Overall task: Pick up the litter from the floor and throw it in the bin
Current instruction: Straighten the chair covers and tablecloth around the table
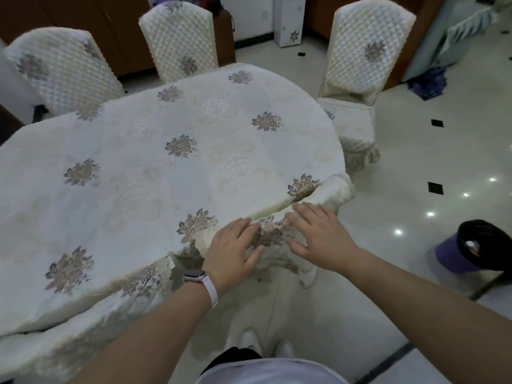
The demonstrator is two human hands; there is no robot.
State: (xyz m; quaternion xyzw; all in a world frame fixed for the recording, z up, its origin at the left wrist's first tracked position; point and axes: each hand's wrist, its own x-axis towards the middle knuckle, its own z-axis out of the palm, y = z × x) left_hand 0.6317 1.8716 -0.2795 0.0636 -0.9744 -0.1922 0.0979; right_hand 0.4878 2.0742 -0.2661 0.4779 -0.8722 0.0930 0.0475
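Left hand (232, 250): lay flat on the bunched tablecloth (166, 162) at the worktop's near edge. Fingers straight, gripping nothing. White watch (203, 284) on the wrist.
Right hand (318, 234): just beside the left, palm down on the same fold. Fingers spread, nothing held.
Tablecloth: rumpled and turned up at the near edge, toward the right corner. Lay flat over the rest of the worktop.
Litter: none I could make out on the floor (415, 162). A dark blue heap (428, 83) lay far off past the worktop's right end; couldn't tell what it was. The speck below the hands was too small to call.
Bin (476, 245): purple with a black liner, mouth open. Stood on the floor off the near right corner, well apart from both hands.
Step (my read): pickup hadn't started. Hands were busy with the cloth, probably clearing the drape to check the floor under the near edge.
Doing it well: lift the hem with one hand only and keep the other free to grab. Scan under the edge before crouching. Carry finds straight right to the bin and drop them over its centre.
Risk: pulling on the cloth would drag it off the worktop, and the chair (357, 87) at the right end crowded the route.
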